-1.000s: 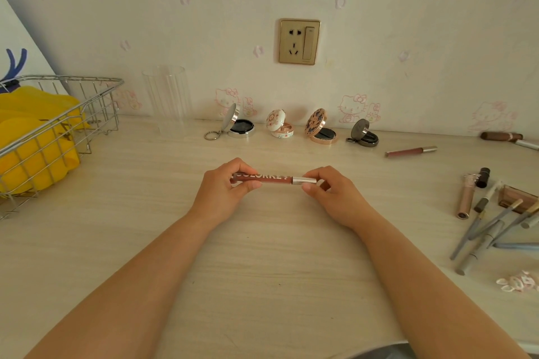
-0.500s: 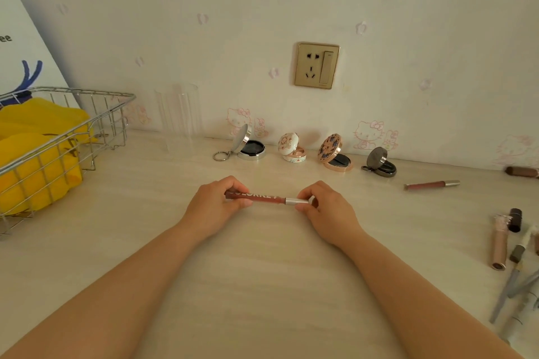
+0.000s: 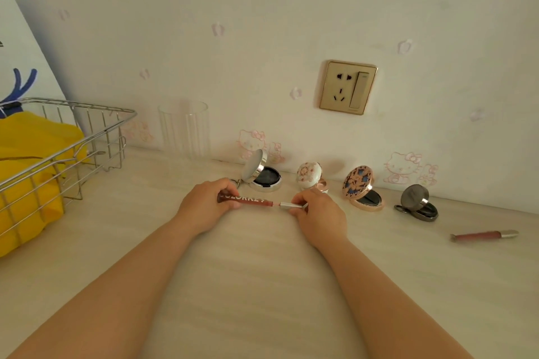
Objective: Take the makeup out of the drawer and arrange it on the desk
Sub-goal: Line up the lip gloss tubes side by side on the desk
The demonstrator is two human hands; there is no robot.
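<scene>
- A dark red lip gloss tube is held level just above the desk, in front of the compacts; whether it touches the surface cannot be told.
- Its lettered body is gripped by the curled fingers of the left hand, and its silver cap end is pinched by the right hand.
- A second lip gloss is seen lying flat to the right, well apart from the hands.
- Four open compacts are lined up along the wall: a silver one, a white floral one, a rose-gold one and a dark grey one.
- A clear tumbler and a wire basket holding yellow cloth are set further left.
- The task is judged partly done: several pieces are already arranged, while the held tube is not yet placed. The drawer is out of view, so what remains cannot be told.
</scene>
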